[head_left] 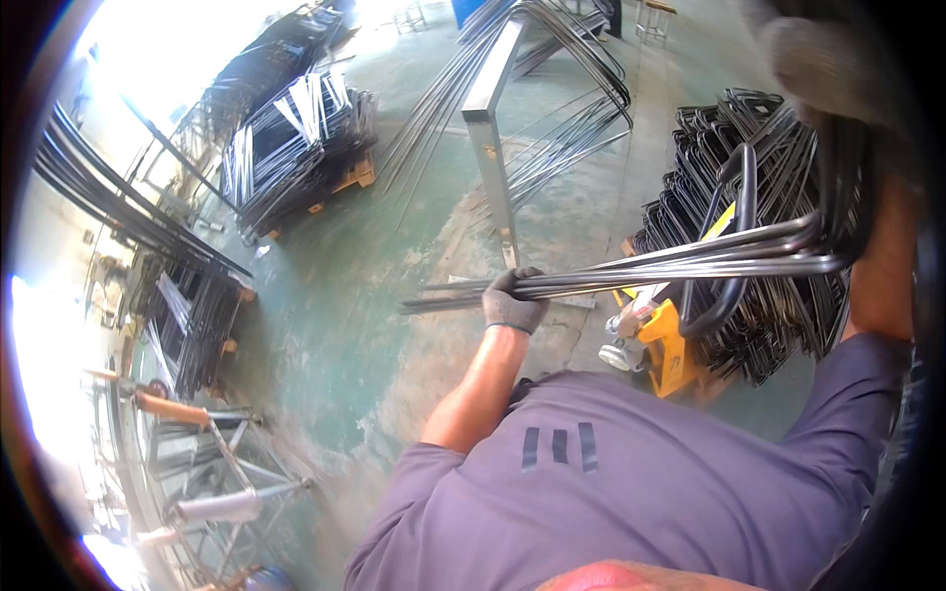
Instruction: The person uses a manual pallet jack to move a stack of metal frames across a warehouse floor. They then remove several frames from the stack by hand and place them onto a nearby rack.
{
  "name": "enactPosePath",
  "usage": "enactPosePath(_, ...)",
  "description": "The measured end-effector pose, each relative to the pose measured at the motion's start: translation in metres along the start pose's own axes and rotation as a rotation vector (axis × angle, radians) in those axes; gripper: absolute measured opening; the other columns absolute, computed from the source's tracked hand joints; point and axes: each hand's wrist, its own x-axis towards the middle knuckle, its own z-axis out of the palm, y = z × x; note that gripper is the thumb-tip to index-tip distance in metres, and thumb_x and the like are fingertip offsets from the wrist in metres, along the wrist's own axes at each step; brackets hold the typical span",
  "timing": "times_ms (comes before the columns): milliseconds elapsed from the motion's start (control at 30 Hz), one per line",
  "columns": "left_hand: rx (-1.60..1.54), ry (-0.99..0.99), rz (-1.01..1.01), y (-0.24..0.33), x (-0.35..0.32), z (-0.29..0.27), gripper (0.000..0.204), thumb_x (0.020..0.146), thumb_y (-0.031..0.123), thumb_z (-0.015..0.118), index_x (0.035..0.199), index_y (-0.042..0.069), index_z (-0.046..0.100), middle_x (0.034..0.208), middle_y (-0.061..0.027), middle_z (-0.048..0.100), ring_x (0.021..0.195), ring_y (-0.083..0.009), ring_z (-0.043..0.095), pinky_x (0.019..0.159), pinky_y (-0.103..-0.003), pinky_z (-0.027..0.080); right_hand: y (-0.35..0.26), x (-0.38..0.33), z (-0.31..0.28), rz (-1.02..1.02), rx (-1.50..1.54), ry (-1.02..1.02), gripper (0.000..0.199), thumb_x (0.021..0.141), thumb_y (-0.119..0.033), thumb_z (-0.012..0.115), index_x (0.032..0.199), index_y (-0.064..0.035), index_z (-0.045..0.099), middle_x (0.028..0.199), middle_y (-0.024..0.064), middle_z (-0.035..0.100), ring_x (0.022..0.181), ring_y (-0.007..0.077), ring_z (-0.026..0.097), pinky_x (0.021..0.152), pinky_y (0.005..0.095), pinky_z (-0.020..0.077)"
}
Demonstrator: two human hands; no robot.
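A bundle of bent metal tubes (pixel 680 274) lies across in front of my torso. My left hand (pixel 514 300), in a grey knit glove, is closed around the straight lengths near their left ends. On the right the tubes bend sharply upward. There my right hand (pixel 816 67), also gloved and somewhat blurred, grips the raised part at the upper right; some of its fingers are hidden. Just beyond my left hand stands an upright metal post (pixel 493 167) with a flat arm on top.
A dense stack of bent tube frames (pixel 724 187) stands at the right, beside a yellow stand (pixel 670 345). More tubes (pixel 572 148) hang behind the post. Pallets of tubes (pixel 296 148) sit at the far left. A metal rack with an orange roller (pixel 172 409) is at the lower left.
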Motion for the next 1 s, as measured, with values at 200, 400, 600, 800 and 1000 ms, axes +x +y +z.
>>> enactPosePath(200,0.008,0.213,0.000,0.112,0.048,0.005,0.017,0.111,0.015,0.056,0.105,0.003,0.066,0.091,-0.0135,0.075,0.085,-0.0313,0.076,0.085,-0.048,0.068,-0.026,0.128,0.142,0.046,-0.005,-0.199,0.040,0.083,-0.008,0.080,0.122,-0.0063,0.075,0.093,0.0081,0.074,0.083,0.0241,0.073,0.076,0.0408,0.0592)
enactPosePath(400,0.071,0.264,-0.132,0.150,0.144,0.050,0.015,0.108,0.012,0.055,0.109,0.000,0.065,0.100,-0.0160,0.074,0.095,-0.0369,0.076,0.099,-0.055,0.065,0.010,0.230,0.216,0.176,-0.105,-0.287,0.038,0.082,-0.008,0.081,0.120,-0.0069,0.076,0.093,0.0083,0.075,0.084,0.0250,0.075,0.078,0.0419,0.0605)
enactPosePath(600,0.397,0.146,-0.285,0.158,0.199,0.107,0.028,0.104,0.007,0.055,0.126,-0.009,0.063,0.114,-0.0264,0.074,0.104,-0.0410,0.075,0.095,-0.057,0.065,0.133,0.314,0.249,0.256,-0.109,-0.308,0.041,0.078,-0.002,0.081,0.119,-0.0033,0.075,0.087,0.0077,0.073,0.080,0.0228,0.074,0.078,0.0409,0.0608)
enactPosePath(800,1.302,-0.142,0.126,0.133,0.166,0.273,0.029,0.099,-0.001,0.068,0.128,-0.007,0.066,0.114,-0.0203,0.078,0.099,-0.0267,0.077,0.090,-0.041,0.065,0.361,0.375,0.269,0.204,-0.072,-0.346,0.039,0.076,-0.006,0.088,0.113,-0.0036,0.075,0.086,0.0064,0.072,0.082,0.0180,0.072,0.077,0.0387,0.0592)
enactPosePath(1000,2.041,-0.403,1.035,0.099,0.182,0.456,0.031,0.097,-0.008,0.074,0.126,-0.001,0.072,0.110,-0.0131,0.083,0.089,-0.0222,0.081,0.080,-0.035,0.065,0.602,0.398,0.289,0.358,-0.275,-0.435,0.032,0.084,-0.010,0.079,0.116,-0.0062,0.077,0.106,0.0197,0.080,0.104,0.0375,0.078,0.094,0.0467,0.0612)
